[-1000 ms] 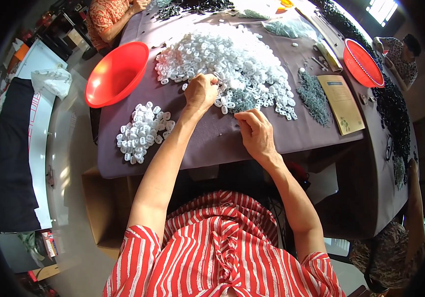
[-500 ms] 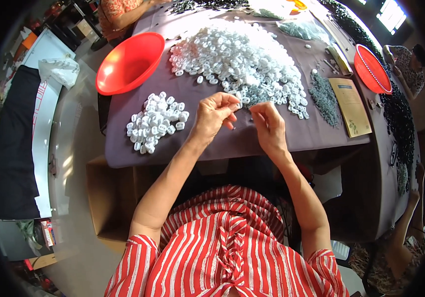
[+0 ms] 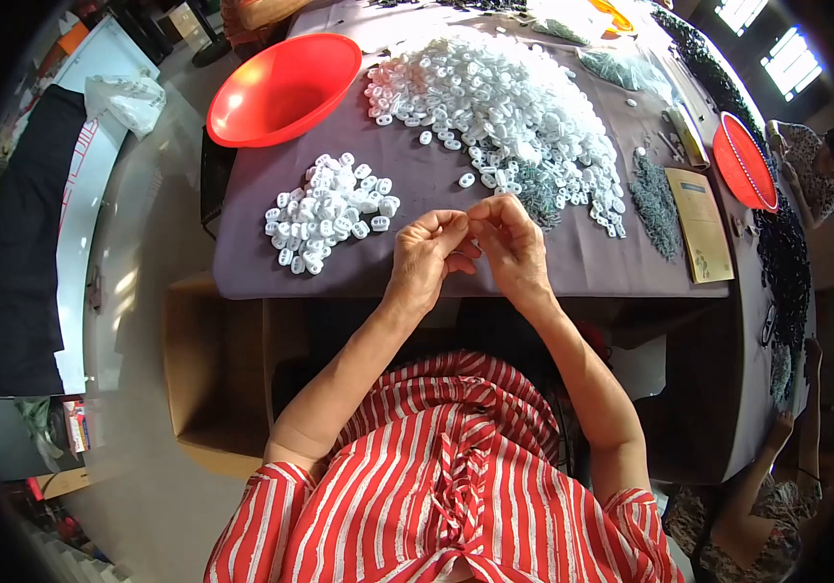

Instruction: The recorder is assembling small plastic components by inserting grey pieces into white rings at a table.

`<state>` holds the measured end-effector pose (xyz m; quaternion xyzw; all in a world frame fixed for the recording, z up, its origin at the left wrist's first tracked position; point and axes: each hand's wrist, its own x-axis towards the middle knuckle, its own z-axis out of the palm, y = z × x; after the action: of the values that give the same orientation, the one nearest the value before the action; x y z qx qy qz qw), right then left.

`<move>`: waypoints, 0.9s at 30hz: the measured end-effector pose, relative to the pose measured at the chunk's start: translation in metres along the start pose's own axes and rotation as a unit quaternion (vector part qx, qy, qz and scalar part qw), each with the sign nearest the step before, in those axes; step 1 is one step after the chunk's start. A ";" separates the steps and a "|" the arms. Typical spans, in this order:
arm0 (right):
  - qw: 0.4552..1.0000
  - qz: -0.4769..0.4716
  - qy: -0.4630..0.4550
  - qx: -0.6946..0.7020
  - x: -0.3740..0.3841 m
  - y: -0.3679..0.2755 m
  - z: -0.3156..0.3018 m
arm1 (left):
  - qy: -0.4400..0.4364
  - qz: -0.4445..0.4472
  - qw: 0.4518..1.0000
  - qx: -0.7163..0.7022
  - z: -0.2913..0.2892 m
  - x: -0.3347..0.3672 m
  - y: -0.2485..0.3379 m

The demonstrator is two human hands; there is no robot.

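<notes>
My left hand (image 3: pixel 424 257) and my right hand (image 3: pixel 512 248) meet above the table's front edge, fingertips pinched together. Whatever lies between them is too small and too covered to make out. Just beyond the fingers spreads a big heap of small white oval plastic pieces (image 3: pixel 495 92), each with openings in it. A patch of small grey-green parts (image 3: pixel 538 194) lies at the heap's near side. To the left of my hands sits a smaller pile of the same white pieces (image 3: pixel 325 214).
A red bowl (image 3: pixel 286 92) stands at the table's left edge. On the right lie grey parts (image 3: pixel 652 204), a tan booklet (image 3: pixel 699 225) and a red basin (image 3: pixel 743 160). Black parts (image 3: pixel 781 233) line the far right. An open cardboard box (image 3: pixel 213 379) sits below left. Other people work nearby.
My right hand has moved left and up to my left hand, so their fingertips now meet. The view has shifted slightly, moving the table contents rightward in the picture.
</notes>
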<state>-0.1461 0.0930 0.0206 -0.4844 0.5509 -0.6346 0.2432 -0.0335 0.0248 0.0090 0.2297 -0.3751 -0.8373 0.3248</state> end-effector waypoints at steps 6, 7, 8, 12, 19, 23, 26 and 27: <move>0.999 0.008 -0.003 -0.044 -0.004 -0.001 0.003 | -0.033 0.006 0.996 0.081 -0.011 -0.007 0.005; 0.999 0.020 -0.013 -0.034 -0.004 -0.002 0.002 | -0.032 0.006 0.996 0.080 -0.011 -0.005 0.004; 0.999 0.036 -0.015 -0.002 -0.005 -0.002 0.000 | -0.029 0.005 0.997 0.077 -0.011 -0.005 0.003; 0.999 0.026 0.009 0.016 -0.010 0.006 -0.004 | 0.015 0.016 0.995 0.098 -0.004 -0.005 0.003; 0.995 0.100 0.005 0.005 -0.015 0.013 -0.005 | -0.010 0.009 0.992 0.127 -0.008 -0.005 0.003; 0.992 0.122 0.005 0.021 -0.016 0.015 -0.005 | -0.004 0.015 0.990 0.142 -0.007 -0.005 0.002; 0.994 0.112 0.009 0.015 -0.017 0.012 -0.003 | -0.009 0.016 0.989 0.147 -0.008 -0.005 0.002; 0.993 0.113 0.008 0.016 -0.016 0.011 -0.003 | -0.014 0.017 0.987 0.161 -0.008 -0.006 0.002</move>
<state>-0.1441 0.1049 0.0046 -0.4104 0.5937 -0.6154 0.3167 -0.0235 0.0235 0.0065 0.2609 -0.5136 -0.7632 0.2928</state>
